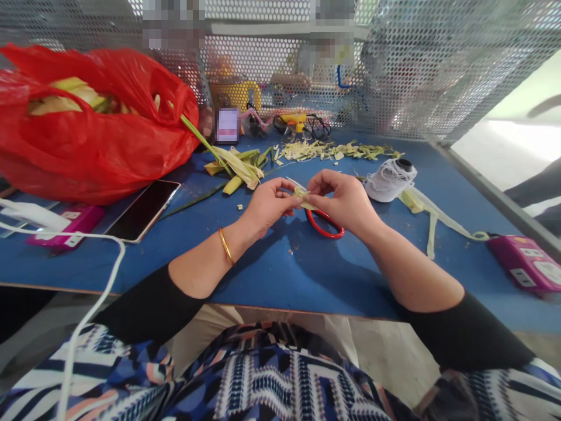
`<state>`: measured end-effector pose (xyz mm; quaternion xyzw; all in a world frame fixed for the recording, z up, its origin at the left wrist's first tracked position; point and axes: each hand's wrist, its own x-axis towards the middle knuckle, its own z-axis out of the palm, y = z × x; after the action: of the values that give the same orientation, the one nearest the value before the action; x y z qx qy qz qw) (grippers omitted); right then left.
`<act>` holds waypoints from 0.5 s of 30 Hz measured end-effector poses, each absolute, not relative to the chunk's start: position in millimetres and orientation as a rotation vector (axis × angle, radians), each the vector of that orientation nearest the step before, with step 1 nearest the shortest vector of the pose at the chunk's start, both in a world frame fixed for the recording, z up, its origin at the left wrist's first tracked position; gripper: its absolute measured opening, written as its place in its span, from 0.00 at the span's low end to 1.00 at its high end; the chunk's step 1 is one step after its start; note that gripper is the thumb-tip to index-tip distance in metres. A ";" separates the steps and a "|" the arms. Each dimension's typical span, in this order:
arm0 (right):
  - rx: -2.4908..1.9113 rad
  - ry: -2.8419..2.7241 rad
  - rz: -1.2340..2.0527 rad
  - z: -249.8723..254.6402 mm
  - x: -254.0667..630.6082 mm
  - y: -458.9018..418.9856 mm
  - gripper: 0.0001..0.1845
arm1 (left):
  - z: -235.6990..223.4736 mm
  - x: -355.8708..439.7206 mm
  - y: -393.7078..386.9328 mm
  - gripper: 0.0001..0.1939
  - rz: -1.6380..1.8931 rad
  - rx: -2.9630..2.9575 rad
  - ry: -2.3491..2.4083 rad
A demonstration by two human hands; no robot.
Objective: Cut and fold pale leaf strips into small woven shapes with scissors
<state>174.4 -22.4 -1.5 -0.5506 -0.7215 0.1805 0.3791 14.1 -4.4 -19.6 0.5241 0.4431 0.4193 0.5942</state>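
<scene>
At the middle of the blue table, my left hand (274, 202) and my right hand (339, 196) meet fingertip to fingertip. Both are pinched on a small pale yellow-green husk piece (302, 194), partly covered by the fingers. Red-handled scissors (325, 229) lie just under my right hand, with part of them hidden by it. To the right of that hand stands a tilted spool of white thread (390, 180). Beyond my left hand lies a loose heap of green and yellow husk leaves (239, 166).
A red plastic bag (109, 140) with husks fills the left. Near it lie a phone (144, 210), a magenta box (72, 228) and a white cable (111, 275). Small husk scraps (307, 150) line the back by a perforated metal screen (280, 64). Another magenta box (528, 262) is at right.
</scene>
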 end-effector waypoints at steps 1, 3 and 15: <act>-1.411 -1.866 0.425 -1.2 174.2 -23.0 0.01 | -19.0 14.1 -4.5 0.12 0.965 1.211 1.035; -1.435 -1.903 0.344 -0.2 173.2 -24.4 0.02 | -18.2 14.6 -4.9 0.11 0.943 1.215 1.037; -1.462 -1.818 0.560 -2.9 168.5 -24.1 0.06 | -30.3 9.8 0.5 0.09 0.858 1.713 1.098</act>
<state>168.5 -24.1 -2.9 -0.5680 -0.7061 0.2177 0.3625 9.8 0.5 -30.3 0.6929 0.4441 0.3470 0.4497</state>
